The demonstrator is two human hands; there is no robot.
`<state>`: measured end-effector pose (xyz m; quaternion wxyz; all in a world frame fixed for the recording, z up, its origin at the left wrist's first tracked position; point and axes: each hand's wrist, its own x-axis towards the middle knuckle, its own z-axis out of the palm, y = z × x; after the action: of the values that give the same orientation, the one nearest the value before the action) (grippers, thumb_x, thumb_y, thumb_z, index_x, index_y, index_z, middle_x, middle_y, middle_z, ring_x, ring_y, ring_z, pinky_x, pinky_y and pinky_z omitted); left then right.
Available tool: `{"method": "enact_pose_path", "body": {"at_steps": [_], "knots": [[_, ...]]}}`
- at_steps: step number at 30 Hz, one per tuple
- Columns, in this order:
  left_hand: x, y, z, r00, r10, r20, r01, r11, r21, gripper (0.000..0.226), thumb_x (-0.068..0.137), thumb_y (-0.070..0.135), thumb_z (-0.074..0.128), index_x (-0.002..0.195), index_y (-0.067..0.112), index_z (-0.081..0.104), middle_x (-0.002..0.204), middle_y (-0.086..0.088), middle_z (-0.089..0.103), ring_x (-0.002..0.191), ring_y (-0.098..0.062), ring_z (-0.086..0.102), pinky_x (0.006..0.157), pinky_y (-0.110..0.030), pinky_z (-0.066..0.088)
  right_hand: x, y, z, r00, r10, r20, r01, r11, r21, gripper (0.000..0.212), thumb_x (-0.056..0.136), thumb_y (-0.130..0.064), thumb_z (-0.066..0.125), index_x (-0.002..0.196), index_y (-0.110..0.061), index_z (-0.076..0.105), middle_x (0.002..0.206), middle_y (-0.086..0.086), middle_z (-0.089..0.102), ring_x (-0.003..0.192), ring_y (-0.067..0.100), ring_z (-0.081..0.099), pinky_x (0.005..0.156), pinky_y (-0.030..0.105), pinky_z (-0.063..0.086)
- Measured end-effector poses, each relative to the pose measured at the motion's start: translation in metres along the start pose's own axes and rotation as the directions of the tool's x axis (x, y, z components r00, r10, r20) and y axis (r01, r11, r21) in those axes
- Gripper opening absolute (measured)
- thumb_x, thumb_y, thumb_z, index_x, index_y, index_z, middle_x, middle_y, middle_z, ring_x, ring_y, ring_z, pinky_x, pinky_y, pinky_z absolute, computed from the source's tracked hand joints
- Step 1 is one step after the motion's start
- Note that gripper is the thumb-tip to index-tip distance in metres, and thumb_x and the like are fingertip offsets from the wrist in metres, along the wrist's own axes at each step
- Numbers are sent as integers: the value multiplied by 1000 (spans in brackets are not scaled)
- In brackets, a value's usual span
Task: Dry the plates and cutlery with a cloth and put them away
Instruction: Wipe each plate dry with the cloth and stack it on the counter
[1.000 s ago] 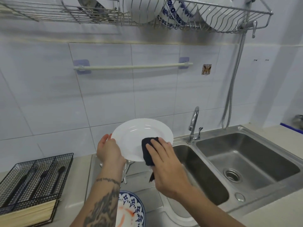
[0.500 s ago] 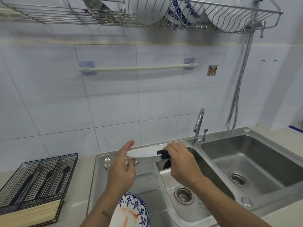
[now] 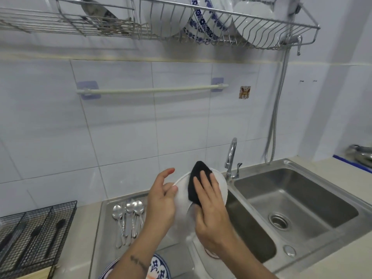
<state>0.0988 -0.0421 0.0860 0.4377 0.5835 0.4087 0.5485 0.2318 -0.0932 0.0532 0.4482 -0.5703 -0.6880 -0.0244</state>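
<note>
Taking the faucet (image 3: 231,158) as my mark: far to its left and lower down, a black wire cutlery basket (image 3: 36,234) sat on the counter with dark-handled utensils in it. Closer to the faucet, still on its left, spoons (image 3: 128,220) lay side by side on the steel drainboard. Just left of the faucet and slightly below it, my left hand (image 3: 161,204) gripped the left rim of the white plate (image 3: 182,194), thumb curled over the edge, index finger raised free. My right hand (image 3: 209,214) pressed the black cloth (image 3: 198,178) flat against the plate with straight fingers. High above the faucet, more plates stood in the wall rack (image 3: 221,23).
</note>
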Motion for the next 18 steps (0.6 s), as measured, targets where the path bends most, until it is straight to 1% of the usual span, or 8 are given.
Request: {"method": "enact_pose_path", "body": {"at_steps": [2, 5, 7, 9, 12, 14, 15, 18], "knots": [[0, 4, 5, 998, -56, -37, 54, 997, -54, 46, 97, -1, 51, 117, 39, 62, 67, -6, 57, 60, -14, 49, 54, -21, 46, 12, 1, -1, 993, -109, 51, 113, 989, -94, 67, 90, -15, 46, 152, -22, 21, 161, -6, 10, 149, 17, -3, 120, 41, 4], [1, 9, 5, 988, -137, -70, 124, 978, -166, 41, 97, 1, 53, 114, 37, 65, 81, -16, 70, 69, -25, 60, 68, -38, 54, 36, 21, -10, 999, 43, 28, -38, 990, -139, 63, 93, -31, 37, 153, -26, 17, 161, -8, 11, 147, 9, 1, 120, 40, 3], [2, 16, 0, 977, -190, -96, 160, 953, -257, 39, 97, 2, 53, 116, 33, 65, 78, -11, 70, 68, -26, 62, 69, -42, 55, 42, 41, -16, 972, 236, 2, -236, 971, 24, 60, 94, -35, 32, 152, -28, 20, 159, -9, 19, 145, 6, 12, 120, 39, 13], [4, 22, -4, 959, -255, -125, 193, 908, -371, 38, 97, 2, 53, 115, 32, 66, 76, -3, 71, 68, -23, 63, 70, -41, 56, 35, 55, -16, 912, 409, 10, -399, 883, 249, 57, 96, -33, 33, 151, -31, 23, 156, -11, 28, 142, 5, 22, 119, 40, 20], [10, 24, -5, 924, -366, -106, 257, 804, -535, 37, 98, 3, 51, 118, 32, 65, 92, -4, 72, 75, -23, 65, 69, -39, 56, 5, 44, 1, 835, 550, -6, -503, 769, 395, 56, 95, -34, 33, 150, -34, 24, 154, -12, 31, 142, 8, 26, 119, 38, 21], [13, 21, -1, 904, -421, -70, 298, 741, -602, 39, 99, 4, 50, 124, 30, 63, 107, -9, 69, 84, -26, 65, 68, -37, 55, -17, 21, 16, 842, 536, -63, -471, 787, 399, 59, 93, -33, 31, 150, -32, 21, 156, -17, 22, 144, 4, 17, 120, 34, 16], [15, 20, 1, 898, -437, -56, 310, 717, -624, 39, 99, 3, 50, 127, 28, 62, 111, -10, 68, 87, -27, 66, 67, -36, 54, -25, 9, 22, 876, 474, -91, -415, 835, 361, 59, 93, -32, 31, 151, -31, 19, 158, -19, 16, 146, 3, 8, 120, 31, 11], [18, 19, 4, 888, -461, -13, 347, 685, -641, 41, 100, 3, 49, 132, 27, 58, 115, -11, 67, 90, -27, 66, 69, -36, 54, -29, -11, 29, 983, 173, -65, -164, 979, 125, 58, 97, -28, 30, 153, -24, 14, 161, -14, 6, 148, 13, -5, 119, 27, 1]]}}
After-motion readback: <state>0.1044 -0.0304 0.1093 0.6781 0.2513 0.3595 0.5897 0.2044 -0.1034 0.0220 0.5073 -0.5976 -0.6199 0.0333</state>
